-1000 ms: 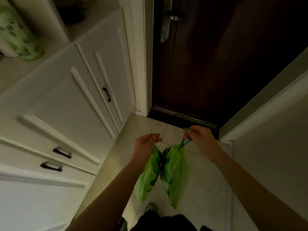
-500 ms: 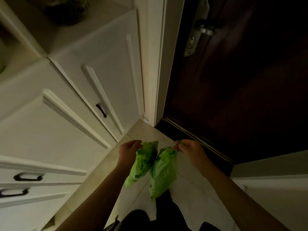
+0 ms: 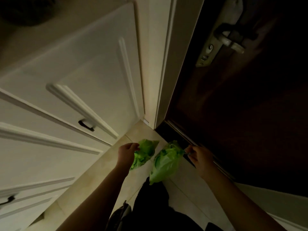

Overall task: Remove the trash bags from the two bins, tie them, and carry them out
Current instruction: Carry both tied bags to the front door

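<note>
By the dark door (image 3: 241,114), each hand apparently pinches a green bag.

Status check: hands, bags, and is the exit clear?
Left hand grips one green plastic trash bag. Right hand grips the other green bag. Dark wooden door ahead, shut; lever handle untouched.

Two bare forearms, no sleeves, watch or rings in sight, reaching up from the bottom edge toward mid-frame. Left hand (image 3: 127,151) and right hand (image 3: 199,158) both uncovered, no gloves. At bottom centre, dark, near-black clothing (image 3: 155,207) over the legs, loose and unmarked. Beside it at lower left, part of a grey shoe (image 3: 122,214), blurred in dim light.
</note>
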Action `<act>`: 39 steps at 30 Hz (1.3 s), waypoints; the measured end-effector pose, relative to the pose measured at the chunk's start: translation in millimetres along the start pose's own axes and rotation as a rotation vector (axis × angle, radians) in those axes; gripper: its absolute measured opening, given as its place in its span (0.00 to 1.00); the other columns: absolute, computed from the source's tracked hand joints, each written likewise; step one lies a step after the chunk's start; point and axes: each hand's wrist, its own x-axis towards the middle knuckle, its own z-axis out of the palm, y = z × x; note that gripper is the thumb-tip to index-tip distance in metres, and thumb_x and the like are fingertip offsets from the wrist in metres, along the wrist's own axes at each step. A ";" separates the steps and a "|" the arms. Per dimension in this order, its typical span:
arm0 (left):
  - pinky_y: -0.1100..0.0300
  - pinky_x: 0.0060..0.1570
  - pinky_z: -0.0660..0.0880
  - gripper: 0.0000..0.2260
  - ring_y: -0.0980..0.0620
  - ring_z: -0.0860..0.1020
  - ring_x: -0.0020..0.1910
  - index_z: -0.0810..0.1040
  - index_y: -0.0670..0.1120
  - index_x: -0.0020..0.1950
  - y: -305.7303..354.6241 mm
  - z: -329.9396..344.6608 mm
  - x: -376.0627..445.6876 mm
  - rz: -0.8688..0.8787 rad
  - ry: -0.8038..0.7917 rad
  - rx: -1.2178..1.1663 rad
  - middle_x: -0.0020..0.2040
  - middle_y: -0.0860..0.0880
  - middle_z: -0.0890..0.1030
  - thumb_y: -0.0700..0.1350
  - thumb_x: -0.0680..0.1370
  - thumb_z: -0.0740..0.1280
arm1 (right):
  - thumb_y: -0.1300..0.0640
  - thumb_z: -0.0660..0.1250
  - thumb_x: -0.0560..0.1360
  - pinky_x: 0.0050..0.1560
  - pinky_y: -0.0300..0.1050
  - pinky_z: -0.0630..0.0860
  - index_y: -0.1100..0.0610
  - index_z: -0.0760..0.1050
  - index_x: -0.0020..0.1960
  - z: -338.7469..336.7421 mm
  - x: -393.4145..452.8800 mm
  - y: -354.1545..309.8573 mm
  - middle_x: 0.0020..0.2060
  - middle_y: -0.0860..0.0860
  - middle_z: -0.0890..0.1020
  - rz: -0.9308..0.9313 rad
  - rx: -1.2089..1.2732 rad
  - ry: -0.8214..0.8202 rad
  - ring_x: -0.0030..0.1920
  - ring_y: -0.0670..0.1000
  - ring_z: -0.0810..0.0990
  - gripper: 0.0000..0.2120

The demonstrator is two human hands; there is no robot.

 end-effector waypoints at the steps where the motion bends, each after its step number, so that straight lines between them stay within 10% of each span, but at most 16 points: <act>1: 0.55 0.46 0.76 0.07 0.49 0.79 0.37 0.83 0.43 0.41 1.9 5.4 8.7 -0.014 -0.007 -0.005 0.36 0.45 0.82 0.40 0.77 0.66 | 0.66 0.59 0.77 0.47 0.44 0.75 0.61 0.76 0.40 0.1 9.1 -5.0 0.37 0.55 0.79 0.005 0.008 0.004 0.41 0.51 0.78 0.10; 17: 0.50 0.55 0.76 0.06 0.45 0.81 0.49 0.83 0.43 0.48 -36.6 81.3 99.1 -0.159 0.134 -0.076 0.46 0.42 0.84 0.38 0.76 0.66 | 0.68 0.59 0.76 0.42 0.39 0.73 0.60 0.76 0.40 8.5 157.5 -34.4 0.48 0.58 0.79 0.124 -0.158 -0.061 0.54 0.53 0.77 0.10; 25: 0.52 0.54 0.76 0.09 0.49 0.80 0.47 0.81 0.36 0.53 -82.1 123.7 152.2 -0.306 0.322 -0.386 0.42 0.45 0.82 0.32 0.75 0.66 | 0.67 0.60 0.76 0.61 0.46 0.69 0.60 0.76 0.45 7.6 257.9 -12.3 0.56 0.56 0.78 0.215 -0.262 -0.286 0.62 0.52 0.74 0.07; 39: 0.61 0.42 0.73 0.11 0.51 0.79 0.43 0.80 0.37 0.57 -74.2 139.0 264.0 -0.164 0.278 -0.204 0.46 0.43 0.82 0.38 0.78 0.63 | 0.65 0.55 0.79 0.69 0.47 0.64 0.54 0.72 0.47 112.4 364.5 -58.6 0.53 0.52 0.80 -0.004 -0.377 -0.463 0.68 0.51 0.70 0.10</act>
